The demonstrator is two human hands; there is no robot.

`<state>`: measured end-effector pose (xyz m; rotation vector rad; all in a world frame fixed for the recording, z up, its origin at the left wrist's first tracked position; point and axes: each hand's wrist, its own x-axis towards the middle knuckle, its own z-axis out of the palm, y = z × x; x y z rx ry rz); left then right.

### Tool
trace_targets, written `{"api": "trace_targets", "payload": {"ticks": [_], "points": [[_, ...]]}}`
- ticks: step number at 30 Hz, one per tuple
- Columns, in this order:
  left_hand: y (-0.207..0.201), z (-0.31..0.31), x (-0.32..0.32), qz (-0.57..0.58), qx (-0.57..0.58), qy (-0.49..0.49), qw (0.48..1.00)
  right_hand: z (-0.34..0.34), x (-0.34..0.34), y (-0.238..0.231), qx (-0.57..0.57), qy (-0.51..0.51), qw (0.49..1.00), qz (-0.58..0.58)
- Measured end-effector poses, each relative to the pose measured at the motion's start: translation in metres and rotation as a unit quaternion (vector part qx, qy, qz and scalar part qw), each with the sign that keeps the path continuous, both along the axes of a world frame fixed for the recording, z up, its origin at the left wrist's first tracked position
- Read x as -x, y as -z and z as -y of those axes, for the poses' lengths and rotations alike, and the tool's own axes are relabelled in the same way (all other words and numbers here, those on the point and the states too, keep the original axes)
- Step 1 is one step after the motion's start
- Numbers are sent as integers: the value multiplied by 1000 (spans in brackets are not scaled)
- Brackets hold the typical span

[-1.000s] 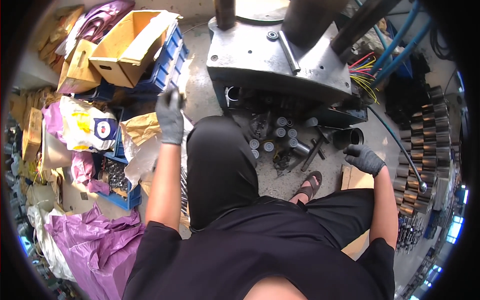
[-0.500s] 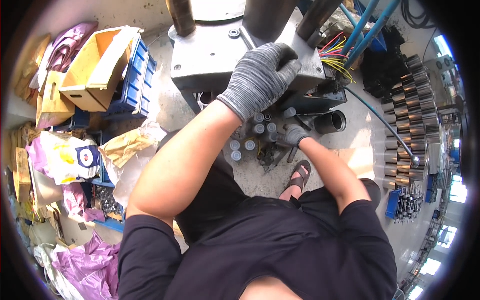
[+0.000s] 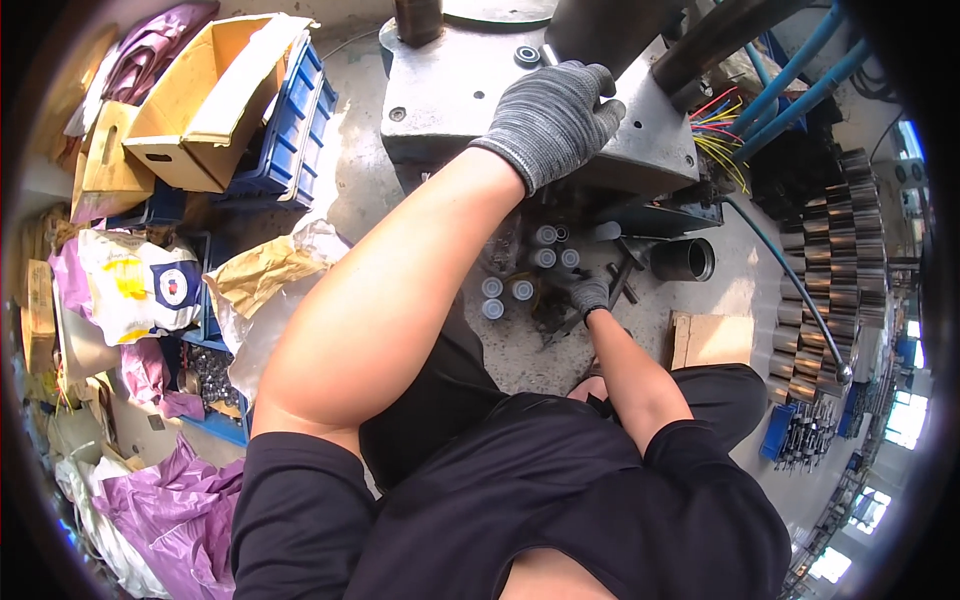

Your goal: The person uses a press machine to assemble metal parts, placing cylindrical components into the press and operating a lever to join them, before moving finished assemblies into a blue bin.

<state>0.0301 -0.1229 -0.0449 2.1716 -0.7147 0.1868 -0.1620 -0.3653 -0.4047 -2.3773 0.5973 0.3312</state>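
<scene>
My left hand [image 3: 557, 120], in a grey knit glove, is above the near edge of a machine's metal plate [image 3: 440, 90]. Its fingers are loosely bent, with the thumb apart and nothing visible between them. Beyond it stands a thick dark column [image 3: 605, 35]. A small ring-shaped bearing [image 3: 527, 56] lies on the plate beside a short pale rod [image 3: 548, 55]. Low down, my gloved right hand [image 3: 588, 295] is closed among dark bar-like tools [image 3: 625, 282]; what it grips is hidden. Left of it stand several capped grey cylinders [image 3: 522, 290].
A dark hollow tube [image 3: 685, 260] lies right of my right hand, near a cardboard piece [image 3: 712, 340]. Stacked metal cylinders [image 3: 825, 270] line the right side. Coloured wires [image 3: 722, 135] hang by the machine. Cardboard boxes [image 3: 200, 150] and a blue crate [image 3: 290, 130] are at left.
The view has shifted, so the machine and floor parts appear farther right. My left hand stays over the plate's edge. My right hand is slightly lower, now left of the bar-like tools.
</scene>
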Motion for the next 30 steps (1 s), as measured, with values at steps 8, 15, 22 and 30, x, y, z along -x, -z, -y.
{"api": "trace_targets", "payload": {"ticks": [8, 15, 22, 30], "points": [[2, 21, 4, 36, 1, 10, 999, 14, -31, -111, 174, -205, 952, -148], [-1, 42, 16, 33, -4, 39, 999, 41, -33, -340, -18, -252, 966, 52], [1, 68, 32, 10, 98, 46, 994, 42, -15, -403, -525, -58, 818, 227], [-8, 81, 72, -121, -49, 145, 981, -10, -31, -334, -348, -97, 931, 48]]}}
